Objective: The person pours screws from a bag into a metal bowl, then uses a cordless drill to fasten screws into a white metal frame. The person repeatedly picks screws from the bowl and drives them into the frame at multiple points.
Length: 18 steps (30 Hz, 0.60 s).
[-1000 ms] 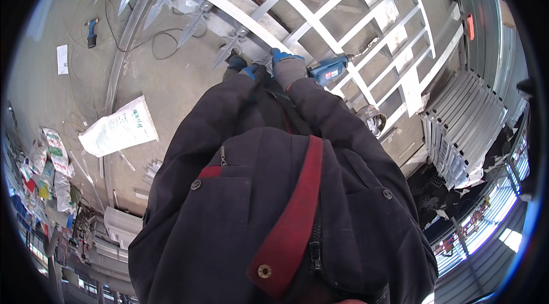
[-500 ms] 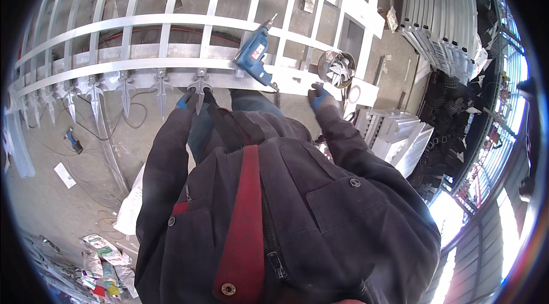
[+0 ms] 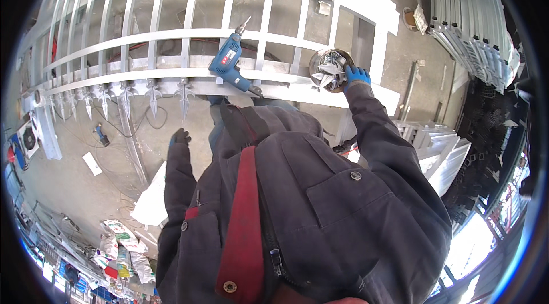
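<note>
Head view is showing the right hand [image 3: 357, 75], gloved blue, gripping the rim of a metal bowl [image 3: 330, 69] of silver parts on the white fence panel [image 3: 171, 35]. Left hand [image 3: 180, 136] is hanging near, finger state indeterminate. A blue drill [image 3: 229, 65] is resting left of the bowl.

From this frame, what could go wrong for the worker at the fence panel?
The blue drill lies unattended on the narrow rails of the metal fence panel; a knock could tip it off. The right hand reaches into a round tin of pointed metal pieces, which might prick through the glove. The left hand hangs near the spear tips.
</note>
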Tool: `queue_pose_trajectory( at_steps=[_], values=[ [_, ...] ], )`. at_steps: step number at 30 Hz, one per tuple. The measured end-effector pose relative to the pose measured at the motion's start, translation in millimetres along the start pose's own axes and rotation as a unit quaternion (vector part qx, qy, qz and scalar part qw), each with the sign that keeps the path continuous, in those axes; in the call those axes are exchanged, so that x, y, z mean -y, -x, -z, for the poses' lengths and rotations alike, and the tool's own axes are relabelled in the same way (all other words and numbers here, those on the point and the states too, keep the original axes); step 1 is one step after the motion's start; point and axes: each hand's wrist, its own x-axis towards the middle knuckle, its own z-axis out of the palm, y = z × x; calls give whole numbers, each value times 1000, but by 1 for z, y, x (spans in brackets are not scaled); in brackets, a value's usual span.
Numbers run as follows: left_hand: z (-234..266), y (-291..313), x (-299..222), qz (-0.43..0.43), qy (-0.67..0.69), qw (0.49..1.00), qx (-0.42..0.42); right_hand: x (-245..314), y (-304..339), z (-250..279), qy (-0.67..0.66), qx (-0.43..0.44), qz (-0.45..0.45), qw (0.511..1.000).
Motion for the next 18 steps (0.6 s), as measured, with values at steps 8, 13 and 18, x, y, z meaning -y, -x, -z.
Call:
queue_pose_trajectory(
  at_steps=[8, 13, 18],
  values=[
    [-97, 151, -78, -172, 21, 984, -36, -32, 10, 35, -109, -49, 57, 991],
    [-171, 252, -181, -320, -20, 947, 16, -33, 19, 84, -413, -138, 82, 897],
    [-275, 306, -271, -601, -120, 789, 45, 14, -13, 101, -623, 126, 110, 764]
  ],
)
